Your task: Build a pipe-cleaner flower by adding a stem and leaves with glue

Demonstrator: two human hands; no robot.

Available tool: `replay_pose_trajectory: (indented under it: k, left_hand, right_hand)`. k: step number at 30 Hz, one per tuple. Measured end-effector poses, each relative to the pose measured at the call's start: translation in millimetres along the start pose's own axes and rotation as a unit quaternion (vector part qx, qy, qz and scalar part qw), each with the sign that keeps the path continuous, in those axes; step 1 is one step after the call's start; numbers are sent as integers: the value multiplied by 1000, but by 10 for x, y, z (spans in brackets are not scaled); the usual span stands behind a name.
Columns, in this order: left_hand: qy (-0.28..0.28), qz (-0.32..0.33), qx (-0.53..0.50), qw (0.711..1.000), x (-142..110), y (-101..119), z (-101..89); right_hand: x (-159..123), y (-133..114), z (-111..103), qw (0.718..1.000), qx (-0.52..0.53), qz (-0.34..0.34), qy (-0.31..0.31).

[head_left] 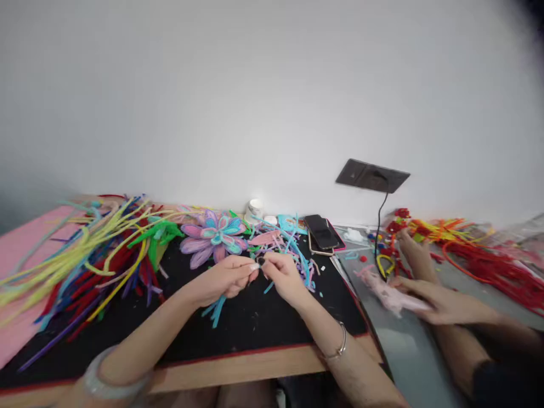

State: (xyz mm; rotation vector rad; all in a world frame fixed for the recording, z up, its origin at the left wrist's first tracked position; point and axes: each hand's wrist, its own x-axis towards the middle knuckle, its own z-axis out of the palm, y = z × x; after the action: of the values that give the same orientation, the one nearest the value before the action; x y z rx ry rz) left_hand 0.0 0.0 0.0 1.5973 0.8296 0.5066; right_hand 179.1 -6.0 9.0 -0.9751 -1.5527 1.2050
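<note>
My left hand [233,277] and my right hand [283,273] meet above the black mat [250,334], fingertips pinched close together. Between them is something small, with a dark bit and a pale bit, too tiny to name. Light blue pipe cleaners [219,310] stick out below my left hand; I cannot tell whether it grips them or they lie on the mat. Just behind the hands lies a large pipe cleaner flower [219,233] in purple, pink and blue. Pink and blue pipe cleaner pieces [293,246] are scattered behind my right hand.
Long pipe cleaners [106,255] in many colours heap at the left, beside green leaf shapes [159,233]. A white cup [254,209] and a phone [322,231] stand near the wall. At right, a co-worker's hands [442,300] handle a pale pink fuzzy thing [385,292] by a black cable [378,238].
</note>
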Motion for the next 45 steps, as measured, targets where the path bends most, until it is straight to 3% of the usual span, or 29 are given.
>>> replay_pose_trajectory:
  k: [2, 5, 8, 11, 16, 19, 21, 23, 25, 27, 29, 32, 35, 37, 39, 41, 43, 45]
  left_hand:
    - [80, 83, 116, 986, 52, 38, 42]
    - [112, 109, 118, 981, 79, 70, 72]
    - [30, 21, -89, 995, 33, 67, 36]
    - [-62, -48, -267, 961, -26, 43, -43]
    - [-135, -93, -311, 936, -43, 16, -96]
    - [-118, -80, -279, 950, -25, 39, -52]
    - [-60, -38, -206, 976, -4, 60, -13]
    - [13, 32, -64, 997, 24, 71, 17]
    - [69, 108, 102, 986, 51, 64, 29]
    - [99, 156, 204, 961, 66, 47, 25]
    - [98, 151, 194, 964, 56, 35, 11]
    - [29, 57, -7, 998, 1, 42, -25]
    - [-81, -49, -205, 974, -64, 61, -71]
    - [-138, -90, -255, 953, -90, 67, -97]
    - [-167, -111, -269, 942, -97, 66, -106]
    - [-163, -106, -265, 945, -86, 64, -95]
    - [-124, -76, -234, 961, -62, 63, -67]
    - [-56, -19, -147, 987, -28, 60, -36]
  right_hand:
    - [19, 90, 46, 992, 73, 105, 5]
    - [43, 134, 33, 987, 86, 136, -4]
    - [54, 57, -75, 999, -26, 9, -44]
    - [47, -41, -182, 968, -179, -140, -110]
    - [15, -86, -207, 904, -309, -254, -149]
    - [-2, -72, -153, 921, -293, -226, -122]
    - [-3, -46, -109, 958, -228, -151, -83]
    - [7, -3, -70, 990, -124, -44, -48]
    - [21, 41, -45, 998, -22, 61, -27]
    - [34, 64, -41, 992, 18, 122, -23]
    - [40, 48, -60, 995, -40, 86, -40]
    - [33, -28, -119, 970, -210, -89, -90]
    - [17, -95, -179, 920, -306, -204, -137]
    - [2, -113, -200, 900, -330, -238, -158]
    - [-14, -114, -195, 891, -336, -255, -167]
    - [-30, -99, -163, 901, -319, -250, -156]
    - [-37, -62, -110, 932, -275, -208, -114]
    - [-29, -1, -53, 973, -197, -113, -50]
